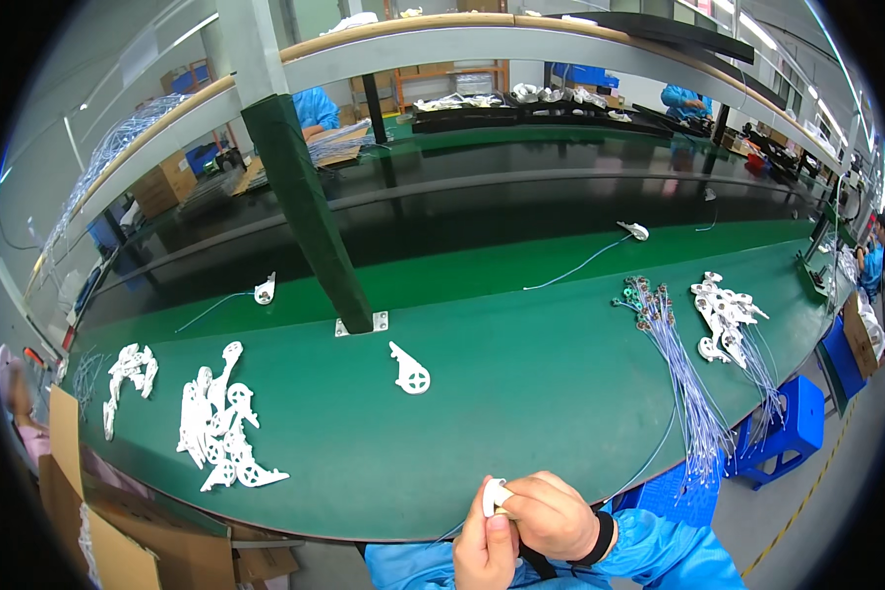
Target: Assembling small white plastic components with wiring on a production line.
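Note:
At the near edge of the green work table (521,413), both hands are closed together on one small white plastic part (494,495). My left hand (484,547) pinches it from the left between thumb and fingers. From the right, the fingers of my right hand (555,513) press against the same part; a dark band circles that wrist. Fingers cover most of the part. A single white bracket with a spoked round end (413,378) lies ahead of my hands. To the right rests a bundle of pale blue cables (688,403) with small metallic and green ends.
Heaps of white brackets (206,423) lie at left; white parts with cables (726,317) lie at far right. A green-wrapped post (310,211) rises from the table. Beyond runs a dark conveyor belt (521,172) carrying cabled parts. Cardboard boxes (118,536) and a blue stool (785,433) flank the table.

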Action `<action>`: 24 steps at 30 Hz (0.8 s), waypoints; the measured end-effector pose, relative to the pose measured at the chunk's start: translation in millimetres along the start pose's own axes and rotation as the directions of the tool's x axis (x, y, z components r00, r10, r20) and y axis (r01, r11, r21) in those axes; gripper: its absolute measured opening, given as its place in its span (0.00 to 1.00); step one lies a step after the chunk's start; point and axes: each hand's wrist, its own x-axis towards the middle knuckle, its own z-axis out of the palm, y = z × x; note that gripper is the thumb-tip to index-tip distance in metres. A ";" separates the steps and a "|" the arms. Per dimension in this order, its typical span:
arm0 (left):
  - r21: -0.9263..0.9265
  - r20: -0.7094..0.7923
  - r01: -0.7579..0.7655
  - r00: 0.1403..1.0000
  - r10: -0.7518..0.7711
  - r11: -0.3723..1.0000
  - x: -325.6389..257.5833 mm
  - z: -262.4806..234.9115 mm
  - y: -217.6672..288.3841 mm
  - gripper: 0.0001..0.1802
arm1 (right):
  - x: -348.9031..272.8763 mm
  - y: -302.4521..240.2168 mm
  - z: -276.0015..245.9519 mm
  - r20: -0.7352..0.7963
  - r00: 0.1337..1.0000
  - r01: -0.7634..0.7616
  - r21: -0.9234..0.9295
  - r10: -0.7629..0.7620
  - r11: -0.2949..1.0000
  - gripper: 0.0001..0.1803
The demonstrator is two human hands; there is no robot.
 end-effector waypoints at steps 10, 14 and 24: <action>0.450 0.024 -0.469 0.857 0.515 0.760 13.9 -0.2 -17.4 0.20 | -5.1 4.6 7.9 -0.028 0.996 -0.083 0.104 0.087 0.991 0.16; -0.243 0.025 0.243 0.969 -0.245 0.939 12.7 -1.3 21.8 0.17 | 12.4 -3.8 -1.4 0.066 0.994 -0.087 -0.006 0.088 0.996 0.18; -0.416 0.178 0.536 0.840 -0.512 0.735 24.0 -20.8 34.8 0.23 | 25.3 -10.0 -38.3 0.245 0.951 -0.177 -0.076 0.191 0.981 0.17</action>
